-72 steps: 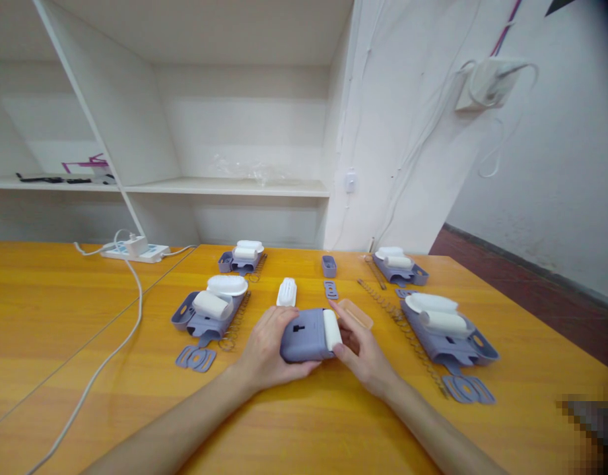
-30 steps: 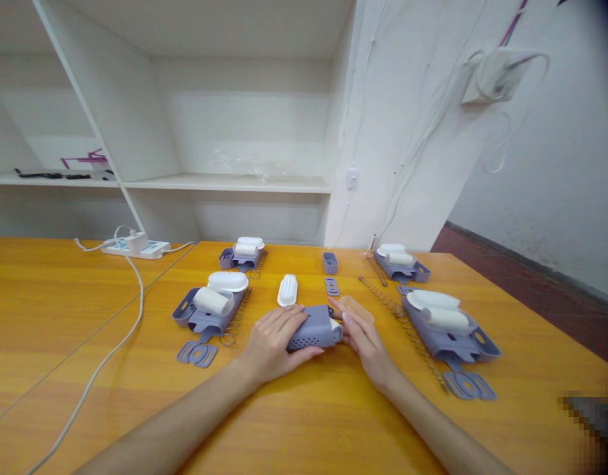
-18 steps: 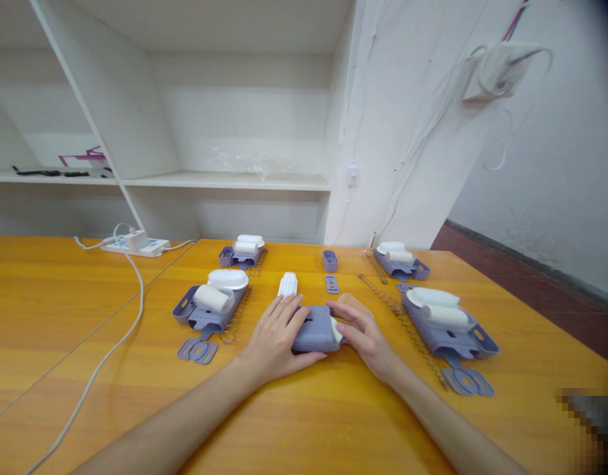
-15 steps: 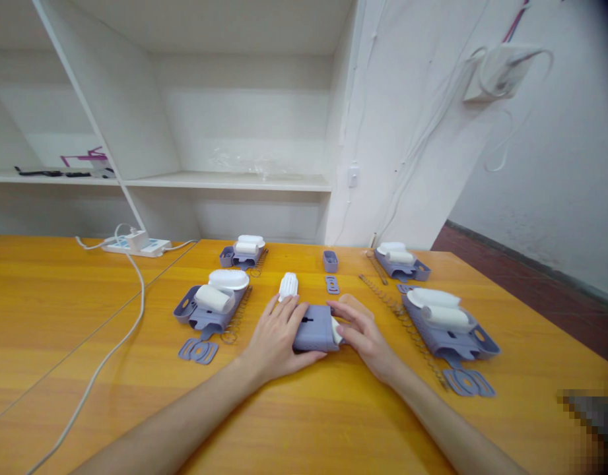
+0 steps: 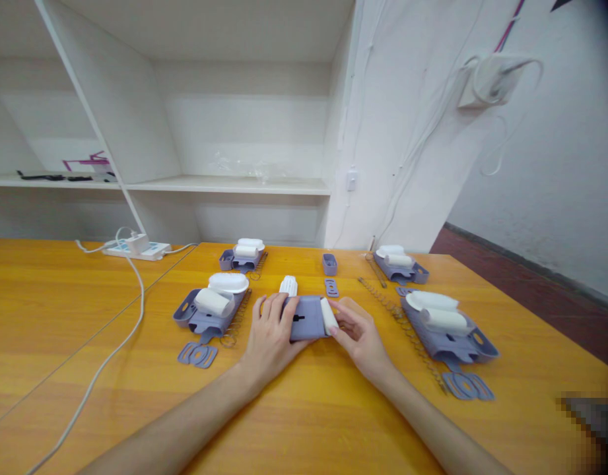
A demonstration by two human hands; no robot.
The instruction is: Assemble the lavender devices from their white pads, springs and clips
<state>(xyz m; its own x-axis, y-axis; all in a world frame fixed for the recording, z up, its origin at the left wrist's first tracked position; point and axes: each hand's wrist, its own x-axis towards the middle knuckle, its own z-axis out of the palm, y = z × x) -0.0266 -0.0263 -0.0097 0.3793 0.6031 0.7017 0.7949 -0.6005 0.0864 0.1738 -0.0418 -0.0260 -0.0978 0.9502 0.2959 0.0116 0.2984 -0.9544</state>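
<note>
A grey-purple plastic case [image 5: 307, 318] lies on the wooden table [image 5: 304, 409] in front of me. My left hand [image 5: 270, 335] grips its left side, fingers curled over the top. My right hand [image 5: 359, 336] pinches a white roller [image 5: 328, 315] that sits at the case's right end. A white ribbed oval piece [image 5: 288, 285] lies just behind the case. A translucent peach piece is mostly hidden behind my right hand.
Several more grey-purple cases with white rollers lie around: one to the left [image 5: 209, 307], one at the back left [image 5: 242, 254], and two on the right [image 5: 445, 323] [image 5: 399, 262]. Long springs [image 5: 407, 323], flat purple pieces [image 5: 197, 355] and a power strip [image 5: 135, 249] with cable also lie here.
I turned the case over from its perforated side and shifted it a little away from me. The white roller now shows fully at its right end.
</note>
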